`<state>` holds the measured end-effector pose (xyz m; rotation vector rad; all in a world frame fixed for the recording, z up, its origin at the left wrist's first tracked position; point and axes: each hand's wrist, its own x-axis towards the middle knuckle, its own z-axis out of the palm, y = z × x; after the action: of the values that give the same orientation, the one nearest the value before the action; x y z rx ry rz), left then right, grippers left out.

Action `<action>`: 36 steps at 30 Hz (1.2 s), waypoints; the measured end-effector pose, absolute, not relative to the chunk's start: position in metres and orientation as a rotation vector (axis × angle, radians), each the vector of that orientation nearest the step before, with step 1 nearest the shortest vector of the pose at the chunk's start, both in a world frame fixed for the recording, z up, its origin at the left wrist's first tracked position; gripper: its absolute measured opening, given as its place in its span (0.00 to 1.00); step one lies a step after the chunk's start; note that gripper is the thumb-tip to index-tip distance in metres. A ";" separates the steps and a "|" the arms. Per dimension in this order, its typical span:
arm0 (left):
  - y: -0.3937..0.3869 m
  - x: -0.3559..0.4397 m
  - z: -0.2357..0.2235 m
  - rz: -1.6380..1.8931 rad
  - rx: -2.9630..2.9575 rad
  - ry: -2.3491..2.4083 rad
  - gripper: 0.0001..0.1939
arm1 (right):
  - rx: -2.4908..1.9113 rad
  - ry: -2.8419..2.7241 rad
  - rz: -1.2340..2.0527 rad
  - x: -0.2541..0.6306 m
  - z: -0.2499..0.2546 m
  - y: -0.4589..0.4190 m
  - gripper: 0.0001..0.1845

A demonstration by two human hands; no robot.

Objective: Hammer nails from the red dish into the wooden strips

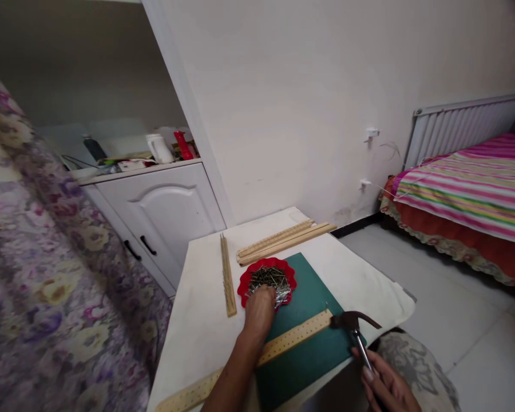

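My left hand (261, 303) reaches down into a red scalloped bowl (242, 286) of loose nails (268, 276); its fingertips are hidden among them. In my right hand (384, 380), at the lower right, is a claw hammer (361, 346), gripped by its metal handle. The hammer's dark head lies beside the end of a light wooden strip (302, 335) dotted with rows of small holes. This strip runs slantwise across a green mat (304, 286), passing beneath my left forearm. A small nail seems to stand near the strip's right end.
More wooden strips (283, 243) lie at the back of the white table (197, 280). A narrow strip with nails along it (227, 280) rests left of the bowl. A floral curtain (68, 286) hangs at left, a white cabinet (171, 212) behind. A bed (476, 189) stands at right.
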<state>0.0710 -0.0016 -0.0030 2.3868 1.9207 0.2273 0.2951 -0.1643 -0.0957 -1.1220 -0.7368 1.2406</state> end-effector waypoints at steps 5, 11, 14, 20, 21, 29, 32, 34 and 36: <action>-0.006 0.067 -0.006 0.244 2.440 1.970 0.14 | -1.122 -0.677 1.236 0.294 -0.100 -0.166 0.26; -0.010 0.063 -0.011 0.323 2.498 1.964 0.13 | -1.111 -0.630 1.246 0.295 -0.102 -0.168 0.24; -0.013 0.061 -0.008 0.368 2.514 1.956 0.12 | -1.091 -0.693 1.242 0.297 -0.103 -0.168 0.24; -0.046 0.080 -0.007 0.641 2.510 1.662 0.13 | -1.096 -0.710 1.173 0.300 -0.105 -0.168 0.24; -0.057 0.089 -0.010 0.642 2.492 1.550 0.13 | -1.105 -0.701 1.157 0.301 -0.104 -0.167 0.24; -0.118 0.148 -0.035 0.439 2.426 1.000 0.08 | -1.104 -0.692 1.126 0.303 -0.097 -0.164 0.23; -0.119 0.154 -0.038 0.534 2.296 0.981 0.08 | -1.066 -0.723 1.163 0.305 -0.103 -0.163 0.22; -0.118 0.160 -0.043 0.675 2.071 1.047 0.06 | -1.027 -0.709 1.177 0.306 -0.108 -0.162 0.22; -0.118 0.169 -0.052 0.801 1.753 1.095 0.04 | -0.995 -0.676 1.177 0.306 -0.113 -0.161 0.22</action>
<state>0.1685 -0.1182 -0.0518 1.7529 1.0949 0.8015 0.3064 -0.1606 -0.1125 -0.9947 -0.6758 1.1775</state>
